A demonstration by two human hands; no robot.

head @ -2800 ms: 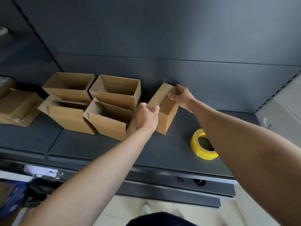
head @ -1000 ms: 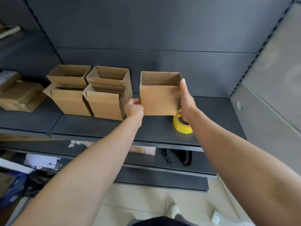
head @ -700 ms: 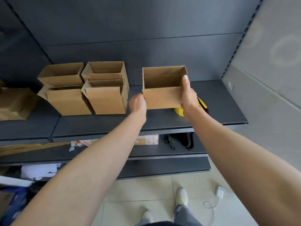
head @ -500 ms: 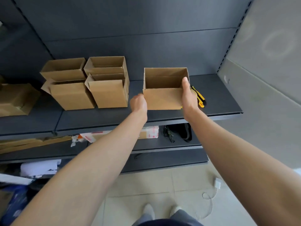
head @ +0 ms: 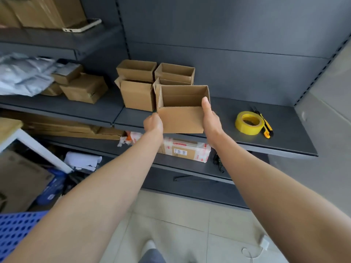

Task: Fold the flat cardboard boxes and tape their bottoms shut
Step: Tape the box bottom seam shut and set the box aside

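Note:
I hold an erected brown cardboard box (head: 181, 118) upright in the air, its open top facing up, in front of the dark shelf (head: 281, 133). My left hand (head: 153, 124) grips its lower left corner. My right hand (head: 209, 118) grips the right side, thumb up along the front edge. Several folded open boxes (head: 137, 95) stand in a group on the shelf just behind and left of the held box. A yellow tape roll (head: 249, 122) lies on the shelf to the right.
A yellow utility knife (head: 266, 128) lies beside the tape. Closed cartons (head: 83, 88) and grey plastic bags (head: 24, 74) sit at the left. A taped parcel (head: 187, 150) and flat cardboard (head: 72, 128) lie on the lower shelf. A blue crate (head: 13, 226) is at bottom left.
The box, first lying tilted on the shelf, has been lifted upright and drawn off the shelf toward me and leftward. My view has swung left, revealing the left shelves.

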